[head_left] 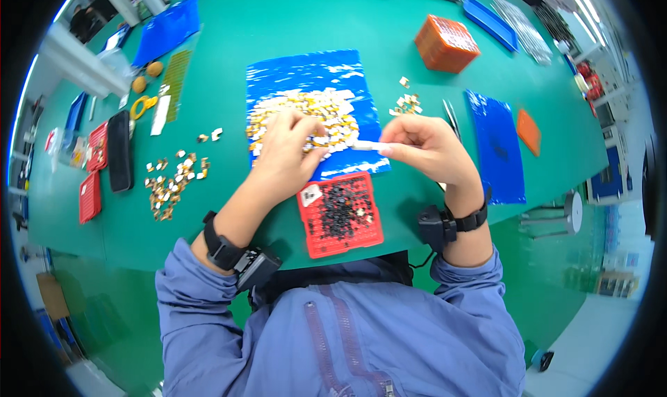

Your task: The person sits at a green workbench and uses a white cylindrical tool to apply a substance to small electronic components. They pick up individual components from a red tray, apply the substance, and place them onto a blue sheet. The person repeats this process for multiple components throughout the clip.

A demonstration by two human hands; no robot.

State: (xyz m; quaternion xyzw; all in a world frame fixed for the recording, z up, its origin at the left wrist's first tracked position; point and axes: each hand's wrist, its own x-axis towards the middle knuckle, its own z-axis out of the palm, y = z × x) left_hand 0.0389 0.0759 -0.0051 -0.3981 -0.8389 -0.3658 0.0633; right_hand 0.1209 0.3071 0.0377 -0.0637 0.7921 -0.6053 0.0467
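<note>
A heap of small white and amber-coloured flat pieces (337, 116) covers much of a shiny blue sheet (306, 70). My left hand (281, 150) rests at the heap's near left side, thumb apart from bent fingers; nothing shows between them. At the heap's right edge, my right hand (431, 147) pinches a short, slim white strip (367, 145) between thumb and fingertips, its free end pointing left. Just below the blue sheet lies a red tray (316, 247) of small black parts, with a few pale pieces at its right side.
Loose pieces (170, 188) lie on the green table at left, and a smaller group (406, 105) at right. Tweezers (451, 119), another blue sheet (497, 147), an orange tray stack (448, 44), a black case (120, 150) and yellow scissors (142, 105) surround the work.
</note>
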